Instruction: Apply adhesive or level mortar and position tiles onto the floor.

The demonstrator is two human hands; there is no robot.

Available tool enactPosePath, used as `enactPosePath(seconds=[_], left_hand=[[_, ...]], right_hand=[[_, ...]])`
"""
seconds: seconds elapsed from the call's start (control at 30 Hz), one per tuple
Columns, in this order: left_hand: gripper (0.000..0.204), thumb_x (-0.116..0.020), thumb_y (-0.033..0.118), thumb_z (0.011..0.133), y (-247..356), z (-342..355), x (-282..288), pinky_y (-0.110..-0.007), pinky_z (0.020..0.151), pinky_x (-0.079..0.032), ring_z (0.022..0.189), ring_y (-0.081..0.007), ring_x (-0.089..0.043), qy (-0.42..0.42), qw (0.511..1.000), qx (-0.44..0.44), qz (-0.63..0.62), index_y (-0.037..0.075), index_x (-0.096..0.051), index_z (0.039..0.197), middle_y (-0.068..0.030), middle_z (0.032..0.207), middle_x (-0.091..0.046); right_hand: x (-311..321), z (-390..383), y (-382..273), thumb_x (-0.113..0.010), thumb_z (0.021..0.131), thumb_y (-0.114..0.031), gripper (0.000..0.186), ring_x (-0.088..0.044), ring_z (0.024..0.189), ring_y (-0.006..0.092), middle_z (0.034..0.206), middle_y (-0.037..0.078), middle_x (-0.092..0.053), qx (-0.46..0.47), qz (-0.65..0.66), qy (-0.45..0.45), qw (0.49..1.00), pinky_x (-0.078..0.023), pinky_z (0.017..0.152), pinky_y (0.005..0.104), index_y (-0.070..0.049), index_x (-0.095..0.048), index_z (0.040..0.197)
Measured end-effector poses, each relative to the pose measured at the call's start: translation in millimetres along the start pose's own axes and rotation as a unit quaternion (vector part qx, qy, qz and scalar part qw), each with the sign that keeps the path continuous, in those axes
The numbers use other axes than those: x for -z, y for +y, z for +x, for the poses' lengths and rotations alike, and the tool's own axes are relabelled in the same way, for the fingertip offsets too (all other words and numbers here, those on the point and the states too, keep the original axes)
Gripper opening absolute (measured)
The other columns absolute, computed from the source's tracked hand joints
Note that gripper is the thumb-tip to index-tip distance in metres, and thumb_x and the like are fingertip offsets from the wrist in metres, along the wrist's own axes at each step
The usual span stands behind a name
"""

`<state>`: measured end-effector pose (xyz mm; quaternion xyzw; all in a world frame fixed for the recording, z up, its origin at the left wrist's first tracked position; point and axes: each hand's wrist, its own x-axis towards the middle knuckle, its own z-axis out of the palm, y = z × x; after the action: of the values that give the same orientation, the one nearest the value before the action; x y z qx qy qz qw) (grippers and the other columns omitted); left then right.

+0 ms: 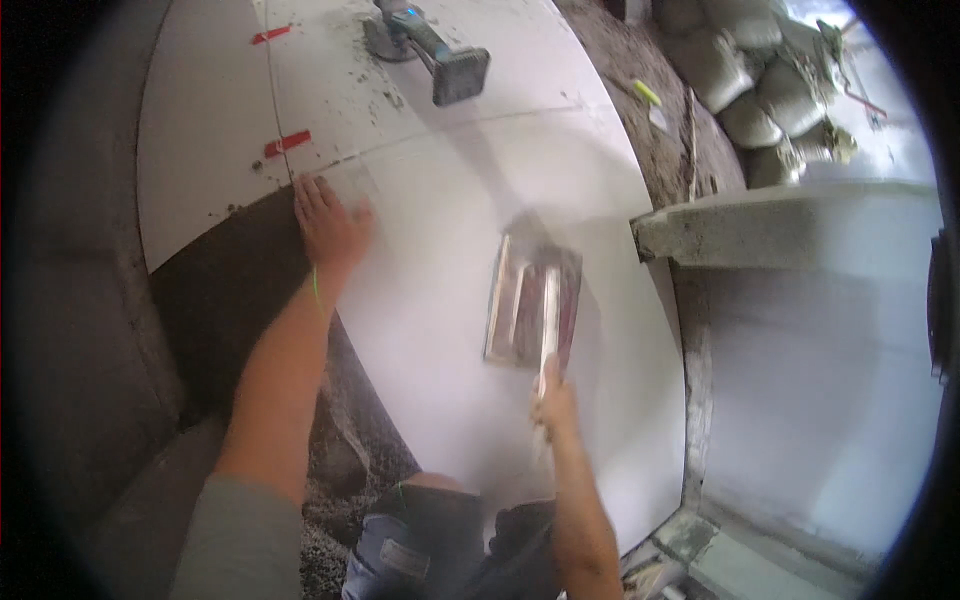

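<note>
My left hand [335,232] lies flat at the corner of a large white tile [430,310], fingers stretched out near the joint with the neighbouring tile. In my right hand [555,405] is the pale handle of a long-handled tool with a broad rectangular head [530,300]. That head is over the middle of the tile and smeared by motion, so its exact kind and whether it touches the tile cannot be made out. Two red tile-levelling wedges [287,144] sit along the joint beyond my left hand.
A blue and black cordless power tool [425,45] rests on the far tiles among crumbs of mortar. Dark bedding [240,280] shows at left. A concrete ledge [780,230] juts in at right. Filled sacks [760,80] and a yellow-handled trowel [650,100] are at far right.
</note>
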<state>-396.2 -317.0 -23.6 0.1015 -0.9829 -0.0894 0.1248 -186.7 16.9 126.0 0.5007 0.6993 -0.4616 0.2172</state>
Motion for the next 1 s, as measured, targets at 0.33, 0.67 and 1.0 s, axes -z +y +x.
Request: enactPosePath(seconds=[0.33, 0.67, 1.0], left_hand=[[0.085, -0.056, 0.052, 0.095, 37, 10, -1, -0.050, 0.123, -0.020, 0.150, -0.0433, -0.024, 0.020, 1.000, -0.001, 0.000, -0.014, -0.036, 0.146, -0.0327, 0.156, -0.031], [0.085, -0.053, 0.055, 0.096, 22, 22, -17, -0.051, 0.122, -0.021, 0.148, -0.0457, -0.027, 0.048, 0.999, -0.011, 0.018, -0.014, -0.039, 0.144, -0.0342, 0.153, -0.035], [0.089, -0.055, 0.055, 0.094, -1, 22, -19, -0.051, 0.123, -0.018, 0.151, -0.0440, -0.020, 0.026, 1.000, 0.004, 0.015, -0.015, -0.037, 0.145, -0.0330, 0.156, -0.031]], right_hand=[[15, -1, 147, -0.040, 0.104, -0.058, 0.065, -0.058, 0.059, 0.0256, 0.065, 0.013, -0.053, 0.117, -0.192, 0.229, 0.947, -0.048, 0.057, 0.0441, 0.000, -0.056, 0.081], [48, -50, 191, -0.050, 0.101, -0.034, 0.035, -0.054, 0.049, 0.0174, 0.064, 0.004, -0.052, 0.328, -0.181, 0.236, 0.897, -0.045, 0.045, 0.0329, -0.003, -0.055, 0.084], [69, -81, 211, -0.047, 0.099, -0.026, 0.034, -0.064, 0.074, 0.0318, 0.067, 0.013, -0.058, 0.202, -0.222, 0.209, 0.931, -0.052, 0.066, 0.0363, 0.002, -0.058, 0.086]])
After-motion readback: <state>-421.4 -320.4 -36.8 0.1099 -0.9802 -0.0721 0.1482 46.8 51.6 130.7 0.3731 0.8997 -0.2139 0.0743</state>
